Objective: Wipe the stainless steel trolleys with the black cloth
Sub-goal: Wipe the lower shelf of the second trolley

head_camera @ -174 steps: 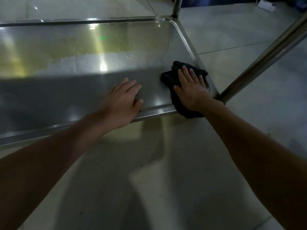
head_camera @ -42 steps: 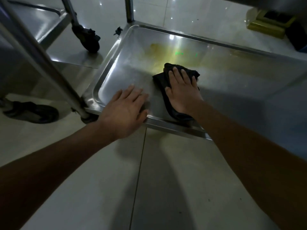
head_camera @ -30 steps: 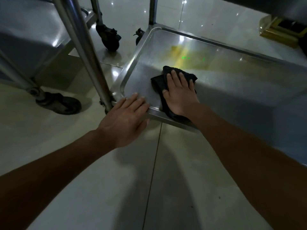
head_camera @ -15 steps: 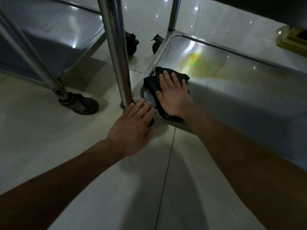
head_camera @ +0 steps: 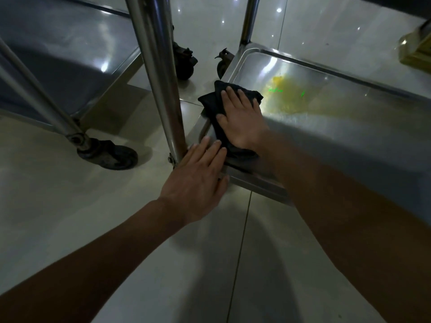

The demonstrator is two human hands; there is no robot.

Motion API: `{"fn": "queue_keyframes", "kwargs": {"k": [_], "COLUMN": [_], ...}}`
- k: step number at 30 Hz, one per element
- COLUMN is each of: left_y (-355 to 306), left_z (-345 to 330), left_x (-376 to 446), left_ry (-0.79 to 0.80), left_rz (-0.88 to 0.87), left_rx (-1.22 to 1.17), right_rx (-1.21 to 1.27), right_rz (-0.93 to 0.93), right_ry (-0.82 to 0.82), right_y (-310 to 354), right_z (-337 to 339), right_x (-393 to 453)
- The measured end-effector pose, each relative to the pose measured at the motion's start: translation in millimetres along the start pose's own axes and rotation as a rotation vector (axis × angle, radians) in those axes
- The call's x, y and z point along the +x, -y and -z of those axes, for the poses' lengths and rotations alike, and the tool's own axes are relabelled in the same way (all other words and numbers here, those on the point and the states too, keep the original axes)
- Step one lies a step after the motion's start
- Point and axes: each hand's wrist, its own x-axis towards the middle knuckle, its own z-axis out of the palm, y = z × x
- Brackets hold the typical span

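Trolley shelf [head_camera: 338,127]: black cloth [head_camera: 213,106] now at its left corner, both hands flat, right hand [head_camera: 242,120] pressing it

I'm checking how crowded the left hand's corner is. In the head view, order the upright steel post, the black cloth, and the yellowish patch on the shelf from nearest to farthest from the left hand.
1. Upright steel post: touching the left hand, on its left.
2. Black cloth: just beyond the fingertips, under the right hand.
3. Yellowish patch: farther along the shelf, to the right.
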Motion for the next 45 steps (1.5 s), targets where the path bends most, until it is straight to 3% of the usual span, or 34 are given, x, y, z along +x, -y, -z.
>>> {"fn": "queue_keyframes", "kwargs": {"k": [5, 13, 19, 45], "left_y": [0.1, -12.6, -26.3, -228.8], "left_z": [2.0, 9.6, 2.2, -50.5], "left_x": [26.4, 58.4, 78.9, 150.7], "left_ry": [-0.069, 0.022, 0.0, 0.064], "left_rz": [0.01, 0.067, 0.079, -0.186], "left_rx": [-0.071, -0.034, -0.008, 0.014], "right_rx": [0.022, 0.03, 0.038, 0.043], "right_rz": [-0.021, -0.034, -0.112, -0.369], "right_ry": [-0.009, -0.054, -0.027, -0.06], "right_y": [-17.3, -46.7, -91.9, -312.4], "right_z": [5.5, 10.4, 15.3, 31.2], "right_x": [16.4, 15.0, -2.6, -154.4]}}
